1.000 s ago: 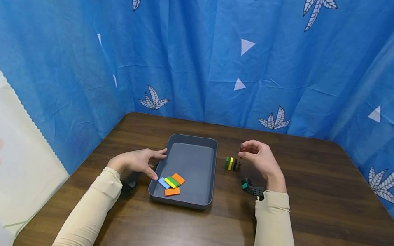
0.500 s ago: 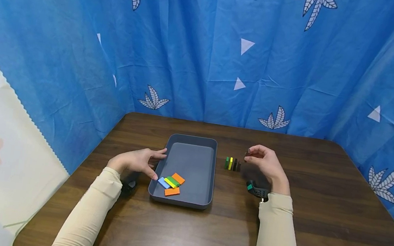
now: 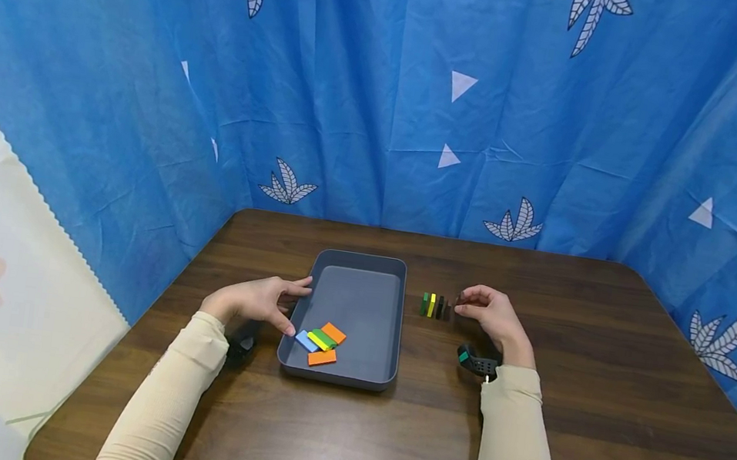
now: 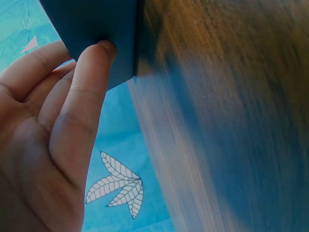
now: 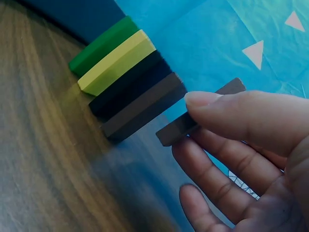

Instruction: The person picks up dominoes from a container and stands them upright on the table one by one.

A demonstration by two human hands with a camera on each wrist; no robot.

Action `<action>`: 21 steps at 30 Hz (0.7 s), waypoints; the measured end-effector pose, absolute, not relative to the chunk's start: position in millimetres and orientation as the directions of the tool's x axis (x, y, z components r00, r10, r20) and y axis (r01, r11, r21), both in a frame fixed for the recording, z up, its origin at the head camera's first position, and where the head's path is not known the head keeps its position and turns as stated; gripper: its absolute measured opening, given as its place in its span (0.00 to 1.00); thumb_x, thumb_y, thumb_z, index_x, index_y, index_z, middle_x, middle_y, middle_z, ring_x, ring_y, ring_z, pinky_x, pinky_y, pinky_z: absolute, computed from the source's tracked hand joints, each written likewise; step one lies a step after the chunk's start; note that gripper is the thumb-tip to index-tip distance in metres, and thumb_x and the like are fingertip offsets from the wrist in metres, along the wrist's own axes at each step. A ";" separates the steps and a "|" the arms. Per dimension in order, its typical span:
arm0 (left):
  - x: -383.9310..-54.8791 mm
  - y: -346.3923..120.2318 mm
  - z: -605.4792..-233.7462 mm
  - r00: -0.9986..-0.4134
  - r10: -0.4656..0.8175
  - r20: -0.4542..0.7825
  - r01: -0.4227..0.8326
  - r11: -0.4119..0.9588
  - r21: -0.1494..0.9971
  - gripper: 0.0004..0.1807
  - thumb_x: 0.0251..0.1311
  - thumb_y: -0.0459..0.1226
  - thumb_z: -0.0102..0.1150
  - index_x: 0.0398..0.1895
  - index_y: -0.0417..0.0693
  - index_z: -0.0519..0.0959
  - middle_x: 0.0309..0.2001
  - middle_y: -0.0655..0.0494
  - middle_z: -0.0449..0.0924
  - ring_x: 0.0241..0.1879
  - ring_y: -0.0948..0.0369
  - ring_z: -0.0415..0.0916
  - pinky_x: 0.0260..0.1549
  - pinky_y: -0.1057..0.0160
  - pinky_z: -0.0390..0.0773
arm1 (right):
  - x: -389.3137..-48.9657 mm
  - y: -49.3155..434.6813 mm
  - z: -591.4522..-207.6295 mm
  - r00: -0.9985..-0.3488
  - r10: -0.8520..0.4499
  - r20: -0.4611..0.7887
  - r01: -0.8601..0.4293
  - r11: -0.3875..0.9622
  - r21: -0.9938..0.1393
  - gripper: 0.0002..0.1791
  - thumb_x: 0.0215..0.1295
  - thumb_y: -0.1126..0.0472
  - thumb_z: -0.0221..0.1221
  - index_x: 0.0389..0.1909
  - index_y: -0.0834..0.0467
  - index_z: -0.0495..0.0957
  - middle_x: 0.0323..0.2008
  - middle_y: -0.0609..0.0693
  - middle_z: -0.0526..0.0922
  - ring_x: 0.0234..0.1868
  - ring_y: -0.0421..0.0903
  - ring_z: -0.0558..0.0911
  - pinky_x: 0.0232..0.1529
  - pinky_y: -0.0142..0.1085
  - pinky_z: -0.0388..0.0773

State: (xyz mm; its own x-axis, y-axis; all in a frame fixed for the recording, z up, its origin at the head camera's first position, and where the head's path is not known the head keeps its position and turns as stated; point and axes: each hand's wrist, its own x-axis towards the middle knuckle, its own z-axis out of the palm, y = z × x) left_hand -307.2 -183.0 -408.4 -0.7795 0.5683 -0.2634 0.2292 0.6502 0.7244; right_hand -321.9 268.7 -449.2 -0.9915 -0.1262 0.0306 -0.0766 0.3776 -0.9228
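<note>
My right hand (image 3: 496, 321) pinches a brown domino block (image 5: 170, 133) between thumb and fingers, close over the table. To its left, a row of domino blocks stands on edge: green (image 5: 104, 47), yellow (image 5: 116, 64), black (image 5: 126, 86) and another brown one (image 5: 144, 107). The held block is roughly parallel to the row, with a gap between. My left hand (image 3: 254, 299) rests against the left side of a dark grey tray (image 3: 368, 308), thumb and fingers extended along its wall. In the left wrist view the thumb touches the tray's outer wall (image 4: 104, 24).
Inside the tray's near left corner lie flat blocks: orange (image 3: 322, 358), blue (image 3: 306, 341), green and yellow ones overlapping. The wooden table (image 3: 368, 447) extends on every side, with a blue curtain (image 3: 419, 112) behind it.
My right hand first moved right, away from the row, then lowered with the brown domino block toward the table beside the row's right end. My left hand and the tray stayed put.
</note>
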 end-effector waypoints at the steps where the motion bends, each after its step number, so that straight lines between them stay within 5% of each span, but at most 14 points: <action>1: -307.4 -182.8 -408.6 -0.779 0.569 -0.263 0.230 0.651 0.724 0.53 0.52 0.38 0.76 0.77 0.36 0.56 0.81 0.44 0.42 0.70 0.37 0.65 0.61 0.49 0.77 | -322.1 268.7 -450.3 -0.992 -0.122 0.029 -0.073 0.380 -0.922 0.14 0.66 0.68 0.63 0.50 0.66 0.75 0.40 0.48 0.81 0.41 0.41 0.79 0.46 0.31 0.80; 21: -307.2 -181.5 -408.2 -0.778 0.566 -0.273 0.227 0.658 0.718 0.53 0.52 0.37 0.76 0.77 0.37 0.55 0.82 0.45 0.41 0.70 0.37 0.66 0.61 0.50 0.78 | -323.5 264.0 -459.1 -0.994 -0.110 -0.001 -0.045 0.415 -0.909 0.11 0.64 0.71 0.64 0.46 0.66 0.76 0.40 0.53 0.80 0.39 0.44 0.79 0.41 0.29 0.80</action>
